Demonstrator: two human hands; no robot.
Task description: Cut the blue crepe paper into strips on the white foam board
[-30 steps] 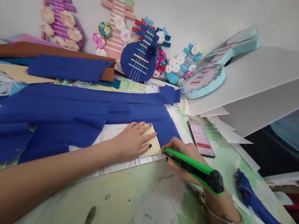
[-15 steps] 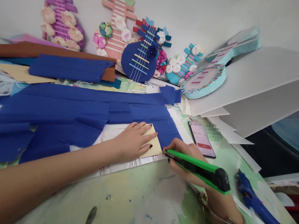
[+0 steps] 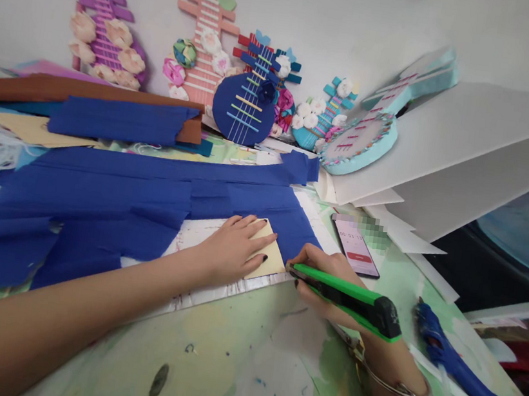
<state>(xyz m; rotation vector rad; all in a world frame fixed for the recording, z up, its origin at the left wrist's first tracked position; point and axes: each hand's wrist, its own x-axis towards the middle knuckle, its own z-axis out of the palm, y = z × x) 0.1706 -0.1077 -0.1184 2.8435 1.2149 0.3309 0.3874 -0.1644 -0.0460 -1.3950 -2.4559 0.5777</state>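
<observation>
My left hand lies with fingers spread on a pale yellow card, pressing it against a white board with worn, marked edges. Blue crepe paper covers much of that board and the table to its left and behind. In my right hand is a green and black utility knife, gripped near its front end. The knife's tip points at the card's lower right corner, by the board's near edge. Its blade is too small and hidden to make out.
A phone showing a timer lies behind my right hand. Off to the right is a blue glue gun. Paper instrument models, among them a dark blue one, lean on the wall. Large white sheets stand at the right.
Both hands, the card and the knife keep almost the same places. The whole view has shifted very slightly, with things appearing a little further left.
</observation>
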